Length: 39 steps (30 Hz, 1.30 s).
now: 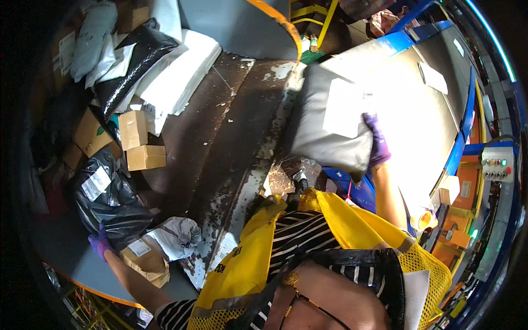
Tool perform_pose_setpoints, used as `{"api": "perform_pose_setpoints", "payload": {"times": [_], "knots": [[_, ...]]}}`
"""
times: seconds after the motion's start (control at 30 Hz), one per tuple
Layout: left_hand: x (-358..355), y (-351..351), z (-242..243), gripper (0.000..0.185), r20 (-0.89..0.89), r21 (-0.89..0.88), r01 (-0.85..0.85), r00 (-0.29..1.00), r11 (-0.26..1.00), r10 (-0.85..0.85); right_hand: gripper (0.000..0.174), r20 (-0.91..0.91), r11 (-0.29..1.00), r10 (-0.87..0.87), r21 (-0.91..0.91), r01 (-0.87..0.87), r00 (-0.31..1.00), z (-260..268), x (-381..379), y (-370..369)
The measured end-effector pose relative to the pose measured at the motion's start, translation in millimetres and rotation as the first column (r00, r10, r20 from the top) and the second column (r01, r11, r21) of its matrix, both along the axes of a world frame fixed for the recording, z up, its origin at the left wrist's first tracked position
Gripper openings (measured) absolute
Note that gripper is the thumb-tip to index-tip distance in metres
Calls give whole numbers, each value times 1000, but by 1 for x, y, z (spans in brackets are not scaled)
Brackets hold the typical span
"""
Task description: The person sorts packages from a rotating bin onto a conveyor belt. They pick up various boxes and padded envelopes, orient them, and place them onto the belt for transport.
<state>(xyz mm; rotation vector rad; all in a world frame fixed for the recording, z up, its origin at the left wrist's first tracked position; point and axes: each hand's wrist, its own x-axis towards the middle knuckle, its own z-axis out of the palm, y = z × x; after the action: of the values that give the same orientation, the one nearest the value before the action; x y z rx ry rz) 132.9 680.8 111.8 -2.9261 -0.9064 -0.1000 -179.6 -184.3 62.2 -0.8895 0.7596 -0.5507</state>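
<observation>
My right hand (376, 140), in a purple glove, grips the edge of a grey-black plastic mailer (309, 119). The mailer bears a large white label and hangs tilted between the metal slide and the bright belt; its lower edge is blurred. My left hand (99, 243), also gloved in purple, is at the lower edge of a black plastic parcel (111, 206) with a white label. Whether its fingers close on that parcel is hard to tell. Beside my left forearm lie a labelled, crumpled cardboard box (144, 262) and a wrinkled white bag (179, 235).
Two small cardboard boxes (134, 130) (146, 158) and a shiny black mailer (136, 62) lie in the pile at left. Worn metal plates (222, 136) slope between the sides. A blue-edged conveyor (437, 103) runs at right, near a control box (498, 164) and a tape roll (423, 220).
</observation>
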Motion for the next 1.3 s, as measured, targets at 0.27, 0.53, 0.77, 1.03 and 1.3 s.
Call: {"api": "perform_pose_setpoints", "payload": {"times": [0.27,0.53,0.77,1.03,1.3], "knots": [[-87,-146,-160,25,42,-605,415,868,679,-494,60,-21,935,-350,57,351,936,-31,-147,-211],[-70,-128,-118,71,597,-321,22,781,947,184,55,-669,785,-47,-484,-387,742,-40,11,11],[-60,-247,-109,35,714,-646,627,699,436,52,57,-102,688,674,-271,-673,731,-24,122,159],[-178,-501,4,29,132,-378,874,379,306,-916,65,325,687,668,77,-723,669,-35,126,152],[-186,-403,-58,60,338,-496,842,414,214,-845,61,-114,857,198,503,-115,974,-66,59,85]]}}
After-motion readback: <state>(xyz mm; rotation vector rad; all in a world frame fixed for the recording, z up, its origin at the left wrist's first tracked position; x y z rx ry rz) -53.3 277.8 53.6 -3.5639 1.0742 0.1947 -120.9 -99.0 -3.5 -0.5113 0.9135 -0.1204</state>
